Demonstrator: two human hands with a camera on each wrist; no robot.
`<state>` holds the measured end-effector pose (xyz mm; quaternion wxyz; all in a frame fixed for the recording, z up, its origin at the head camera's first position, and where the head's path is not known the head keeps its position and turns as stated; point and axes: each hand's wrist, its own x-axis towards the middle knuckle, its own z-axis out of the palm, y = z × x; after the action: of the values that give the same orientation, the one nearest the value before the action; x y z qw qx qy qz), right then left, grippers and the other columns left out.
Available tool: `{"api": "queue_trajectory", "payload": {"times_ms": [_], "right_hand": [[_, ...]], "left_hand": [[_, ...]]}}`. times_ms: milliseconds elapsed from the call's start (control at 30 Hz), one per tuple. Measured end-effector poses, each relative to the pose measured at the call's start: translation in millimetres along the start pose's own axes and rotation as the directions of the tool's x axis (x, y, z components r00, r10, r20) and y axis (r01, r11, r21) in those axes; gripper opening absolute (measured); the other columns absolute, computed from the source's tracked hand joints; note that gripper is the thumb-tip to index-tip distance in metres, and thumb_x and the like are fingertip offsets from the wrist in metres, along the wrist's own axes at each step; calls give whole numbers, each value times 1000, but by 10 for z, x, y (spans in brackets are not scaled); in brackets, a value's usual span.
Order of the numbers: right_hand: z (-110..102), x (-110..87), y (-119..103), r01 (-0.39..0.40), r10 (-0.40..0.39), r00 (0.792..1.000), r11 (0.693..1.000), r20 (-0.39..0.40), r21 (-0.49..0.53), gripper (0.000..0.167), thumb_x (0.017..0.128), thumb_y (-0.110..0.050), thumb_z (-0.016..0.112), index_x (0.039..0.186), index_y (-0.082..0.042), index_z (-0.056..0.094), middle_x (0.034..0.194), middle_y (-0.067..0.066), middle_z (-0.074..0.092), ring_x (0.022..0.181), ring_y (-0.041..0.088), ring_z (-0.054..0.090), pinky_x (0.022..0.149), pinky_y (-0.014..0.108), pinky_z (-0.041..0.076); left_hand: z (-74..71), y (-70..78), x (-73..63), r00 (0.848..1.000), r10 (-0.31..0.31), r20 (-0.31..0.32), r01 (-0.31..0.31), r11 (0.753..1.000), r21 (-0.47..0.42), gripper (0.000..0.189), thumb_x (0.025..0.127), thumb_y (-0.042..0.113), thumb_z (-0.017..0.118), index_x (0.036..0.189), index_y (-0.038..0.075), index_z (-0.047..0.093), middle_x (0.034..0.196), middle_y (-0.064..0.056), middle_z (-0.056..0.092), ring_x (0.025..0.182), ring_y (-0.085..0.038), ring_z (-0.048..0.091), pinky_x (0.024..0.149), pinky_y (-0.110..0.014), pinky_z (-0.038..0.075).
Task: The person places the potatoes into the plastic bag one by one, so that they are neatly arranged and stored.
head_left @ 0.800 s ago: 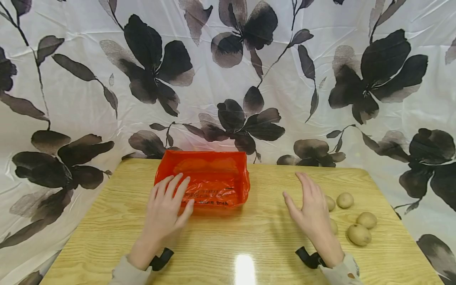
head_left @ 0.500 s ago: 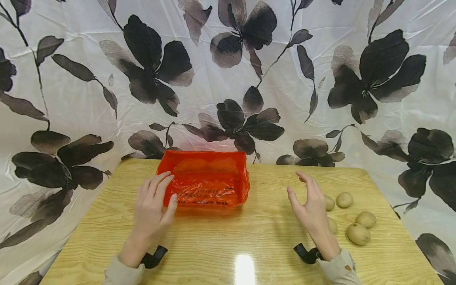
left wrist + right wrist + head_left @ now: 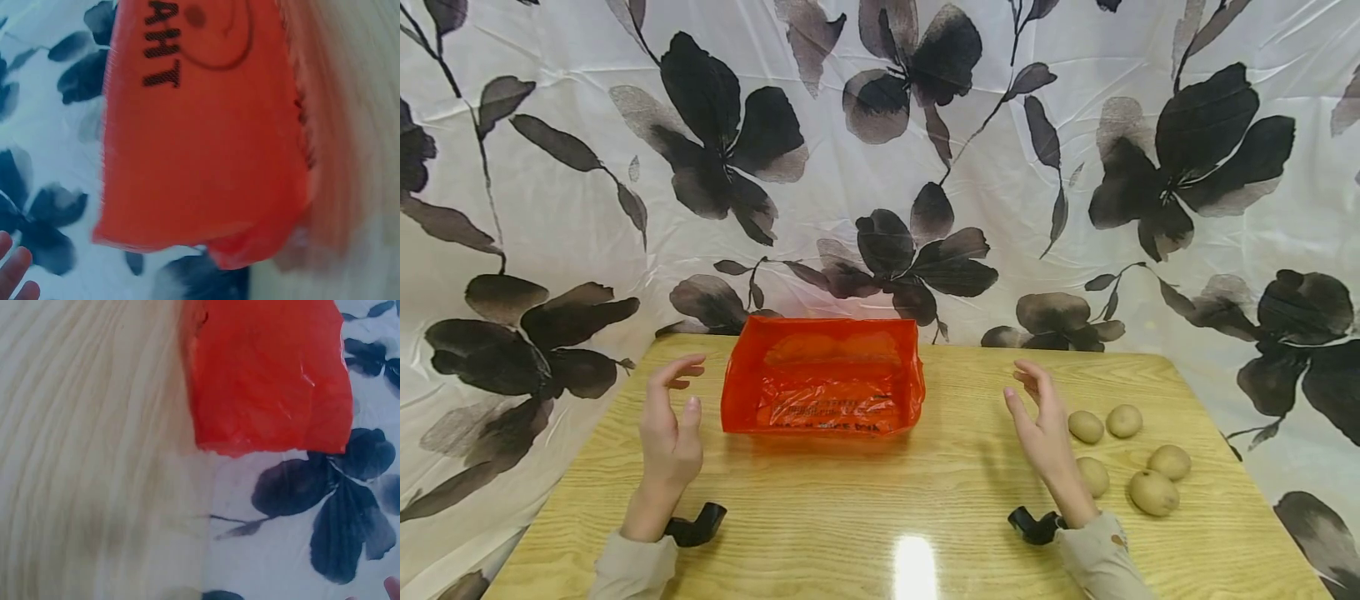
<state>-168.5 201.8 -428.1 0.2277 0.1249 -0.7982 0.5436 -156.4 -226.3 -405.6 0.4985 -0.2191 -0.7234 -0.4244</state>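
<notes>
The red bag (image 3: 823,379) stands on the counter (image 3: 850,517) ahead of me, towards the far edge, with its mouth turned up and towards me. Its long axis runs crosswise, left to right, so its two short ends face out to my sides. My left hand (image 3: 672,429) is raised just beside the left end, with a narrow gap between. My right hand (image 3: 1041,433) is off the other end, well apart from it, so the left is clearly the nearer one to the bag. Both hands are released: the fingers bend loosely and nothing is held.

On the outer side of my right hand lie five potatoes (image 3: 1154,493), spread near the counter's right edge. One is close by my right wrist, and two farther out seem to touch each other. My right hand therefore lies between the bag and the potatoes and is closer to the potatoes. As I judge it, any move of mine hangs on that crosswise line: bag to its left, potatoes to its right.

The wrist views are blurred, so I can't tell from them just how far my fingers stand from the bag. Flowered cloth (image 3: 587,50) hangs behind it all.
</notes>
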Motion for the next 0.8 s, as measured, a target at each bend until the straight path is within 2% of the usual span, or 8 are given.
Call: {"api": "queue_trajectory", "payload": {"times_ms": [133, 200, 267, 367, 433, 533, 667, 800], "right_hand": [[57, 16, 224, -167, 156, 985, 963, 71, 211, 45, 104, -12, 44, 144, 8, 36, 145, 20, 39, 129, 22, 44, 105, 22, 36], [98, 20, 273, -223, 203, 974, 922, 98, 316, 47, 106, -17, 40, 145, 8, 32, 146, 19, 36, 129, 19, 44, 107, 23, 34], [141, 18, 311, -261, 231, 965, 878, 123, 401, 51, 107, -25, 36, 146, 7, 29, 146, 16, 34, 130, 18, 43, 113, 33, 28], [213, 13, 348, -316, 258, 949, 791, 182, 524, 58, 108, -32, 29, 150, 7, 20, 149, 15, 30, 138, 26, 34, 118, 48, 14], [265, 4, 378, -349, 261, 937, 723, 233, 596, 61, 108, -34, 22, 153, 6, 11, 154, 21, 22, 145, 35, 21, 118, 52, 5], [357, -20, 412, -391, 240, 920, 596, 309, 702, 65, 108, -35, 15, 154, 7, -4, 161, 26, 2, 149, 41, 1, 118, 48, -4], [514, -64, 449, -443, 214, 897, 420, 388, 792, 68, 107, -38, 14, 155, 3, -12, 162, 23, -13, 149, 37, -10, 118, 42, -8], [682, -107, 490, -496, 187, 868, 323, 459, 806, 68, 107, -40, 12, 155, -1, -15, 162, 19, -19, 149, 33, -14, 118, 40, -10]], "left_hand": [[-29, -272, -176, 987, -160, -15, 157, 979, -129, 42, 94, 6, 34, 125, -21, 45, 116, -25, 62, 103, -20, 58, 87, -27, 36], [-18, -379, -259, 964, -265, 1, 255, 929, -269, 42, 98, 7, 32, 131, -17, 41, 122, -21, 61, 105, -21, 58, 87, -28, 36], [7, -447, -325, 927, -373, 34, 352, 835, -424, 41, 101, 9, 29, 136, -11, 36, 126, -20, 59, 107, -23, 58, 89, -30, 36], [42, -522, -412, 855, -507, 104, 463, 658, -594, 42, 104, 14, 24, 143, -2, 28, 131, -18, 57, 112, -24, 56, 93, -31, 37], [52, -565, -470, 802, -574, 165, 530, 556, -641, 43, 106, 18, 20, 145, 1, 24, 134, -13, 56, 114, -22, 54, 97, -31, 36], [52, -631, -557, 727, -633, 267, 626, 449, -638, 45, 107, 25, 15, 147, 8, 24, 137, -6, 52, 119, -18, 51, 103, -29, 33], [76, -725, -637, 652, -661, 370, 714, 372, -593, 45, 106, 32, 13, 147, 19, 28, 142, 0, 45, 127, -12, 45, 110, -25, 26], [147, -804, -659, 643, -674, 363, 715, 360, -599, 51, 107, 32, 14, 152, 11, 26, 148, -7, 39, 132, -12, 40, 115, -25, 20]]}}
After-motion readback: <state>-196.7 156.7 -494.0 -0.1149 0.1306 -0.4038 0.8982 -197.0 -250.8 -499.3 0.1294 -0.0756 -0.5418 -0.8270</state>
